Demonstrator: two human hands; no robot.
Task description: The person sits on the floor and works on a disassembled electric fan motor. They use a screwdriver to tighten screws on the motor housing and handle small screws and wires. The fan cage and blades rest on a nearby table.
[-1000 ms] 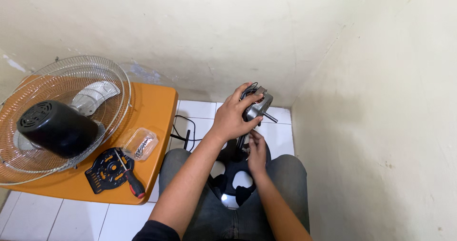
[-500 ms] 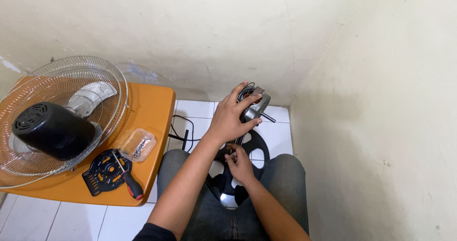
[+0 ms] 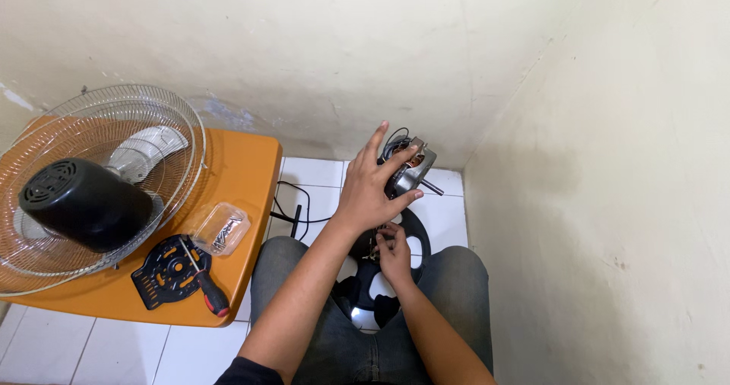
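My left hand (image 3: 371, 191) reaches forward and holds a grey metal fan motor (image 3: 413, 164) with copper windings and a short shaft, fingers spread over its top and thumb beneath. Just below it, my right hand (image 3: 394, 252) has its fingers pinched on a small part under the motor; I cannot make out what the part is. Both hands are above a black round plastic fan part (image 3: 417, 237) that rests on my lap.
An orange table (image 3: 243, 164) on the left carries a wire fan grille (image 3: 156, 122), a black motor cover (image 3: 80, 202), a black plate (image 3: 161, 271), a red-handled screwdriver (image 3: 207, 284) and a clear box of screws (image 3: 220, 227). A black cable (image 3: 293, 202) lies on white tiles. Walls stand close ahead and to the right.
My right hand has dropped from beside the motor to just under it. My left hand's fingers have spread out over the motor, which has stayed in place.
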